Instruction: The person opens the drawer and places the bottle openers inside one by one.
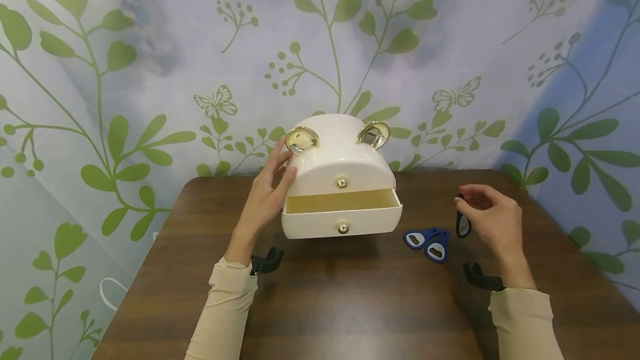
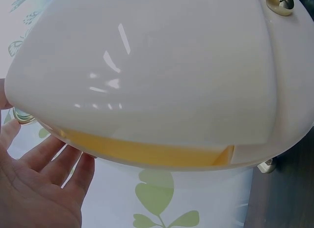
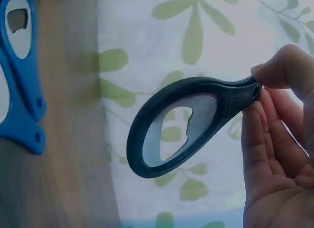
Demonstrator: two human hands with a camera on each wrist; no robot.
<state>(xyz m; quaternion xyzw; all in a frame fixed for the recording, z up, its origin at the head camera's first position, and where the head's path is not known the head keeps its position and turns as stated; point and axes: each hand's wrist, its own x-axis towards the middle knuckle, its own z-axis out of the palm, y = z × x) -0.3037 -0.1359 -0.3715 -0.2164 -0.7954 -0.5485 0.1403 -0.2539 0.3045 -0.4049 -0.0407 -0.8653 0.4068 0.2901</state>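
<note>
Presently | white box (image 1: 340,157): lower drawer (image 1: 312,223) extended | left hand (image 1: 267,193): at box's left side, touching, fingers apart | right hand (image 1: 496,218): right of box, fingers clamped on black opener (image 3: 205,115) | blue openers (image 1: 436,244): on table (image 1: 350,304), right of box

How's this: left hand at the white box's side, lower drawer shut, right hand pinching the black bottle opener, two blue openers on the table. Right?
Not quite: the lower drawer is pulled out, not shut, as the head view shows. The rest stands: left hand at the side of the white box, right hand pinching the black bottle opener, two blue openers on the table.
</note>
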